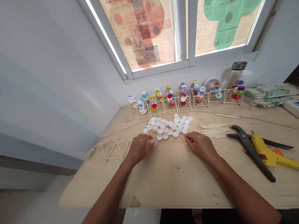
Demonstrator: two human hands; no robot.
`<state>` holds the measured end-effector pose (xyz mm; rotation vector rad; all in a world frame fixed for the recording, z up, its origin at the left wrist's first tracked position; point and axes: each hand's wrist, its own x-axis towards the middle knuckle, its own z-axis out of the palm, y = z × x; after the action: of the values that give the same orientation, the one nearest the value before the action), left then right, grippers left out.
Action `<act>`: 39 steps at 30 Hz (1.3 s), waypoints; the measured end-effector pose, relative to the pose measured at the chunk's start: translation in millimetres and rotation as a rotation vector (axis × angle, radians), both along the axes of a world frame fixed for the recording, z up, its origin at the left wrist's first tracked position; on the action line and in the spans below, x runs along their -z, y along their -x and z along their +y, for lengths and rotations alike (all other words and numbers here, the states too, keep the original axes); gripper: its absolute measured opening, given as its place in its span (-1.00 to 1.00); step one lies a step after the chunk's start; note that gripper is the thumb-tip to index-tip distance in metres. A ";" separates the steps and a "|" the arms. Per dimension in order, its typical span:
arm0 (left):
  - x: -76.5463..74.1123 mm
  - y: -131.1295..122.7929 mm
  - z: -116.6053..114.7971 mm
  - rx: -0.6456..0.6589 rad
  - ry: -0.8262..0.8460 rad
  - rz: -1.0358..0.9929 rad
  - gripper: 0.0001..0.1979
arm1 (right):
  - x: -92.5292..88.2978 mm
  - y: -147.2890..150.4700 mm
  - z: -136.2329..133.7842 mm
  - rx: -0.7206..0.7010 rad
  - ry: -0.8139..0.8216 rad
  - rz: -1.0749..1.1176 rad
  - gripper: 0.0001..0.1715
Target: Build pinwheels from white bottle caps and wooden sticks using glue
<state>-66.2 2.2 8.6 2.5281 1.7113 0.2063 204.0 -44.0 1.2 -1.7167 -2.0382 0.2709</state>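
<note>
White bottle caps (165, 130) lie in a loose cluster on the wooden table. At the cluster's near left edge, my left hand (140, 145) has its thumb and fingers closed on a single white bottle cap (153, 142). My right hand (199, 143) rests at the near right edge of the cluster with its fingers curled together. Whether anything sits between those fingertips is hidden. Just beyond the right hand lie thin wooden sticks (216, 130). Left of my left hand stands a small stick frame (115, 150).
Along the wall stand several stick frames carrying coloured bottle-cap wheels (170, 101). To the right lie black-handled pliers (253, 152) and a yellow glue gun (268, 152). Behind are a small fan (212, 84), a bottle (237, 73) and bagged sticks (272, 95).
</note>
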 end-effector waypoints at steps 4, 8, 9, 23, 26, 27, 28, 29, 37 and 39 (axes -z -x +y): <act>-6.8 13.0 14.1 -0.188 -0.012 0.075 -0.74 | 0.0 0.8 -0.4 0.000 -0.009 -0.006 -0.74; -5.0 12.4 25.7 -0.265 0.053 0.178 -0.75 | 0.1 0.7 -0.7 -0.005 -0.010 0.000 -0.74; -3.3 9.9 27.5 -0.269 0.056 0.182 -0.75 | 0.1 0.5 -0.7 -0.006 -0.009 0.000 -0.74; 4.2 9.1 53.4 -0.268 0.012 0.149 -0.67 | 0.8 2.5 -2.3 -0.025 -0.024 0.007 -0.75; 8.4 6.5 61.8 -0.252 -0.015 0.159 -0.61 | 1.2 2.4 -1.8 -0.027 -0.022 0.003 -0.75; 9.7 5.4 64.6 -0.249 -0.021 0.160 -0.59 | 1.3 2.4 -1.7 -0.027 -0.021 0.002 -0.75; 10.9 4.5 67.5 -0.246 -0.025 0.160 -0.57 | 1.3 2.4 -1.6 -0.028 -0.020 0.001 -0.75; 12.0 3.8 70.5 -0.241 -0.027 0.159 -0.56 | 1.4 2.4 -1.6 -0.030 -0.019 0.002 -0.74; 18.9 2.8 82.5 -0.156 0.011 0.114 -0.65 | 1.7 2.6 -2.0 -0.049 -0.018 0.005 -0.74; 19.5 3.1 78.7 -0.154 0.014 0.104 -0.65 | 1.3 2.8 -2.3 -0.053 -0.016 0.010 -0.74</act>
<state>-69.3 80.9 -10.9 2.4382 1.9400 0.0733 201.2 -46.4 -0.2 -1.6502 -2.0759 0.2789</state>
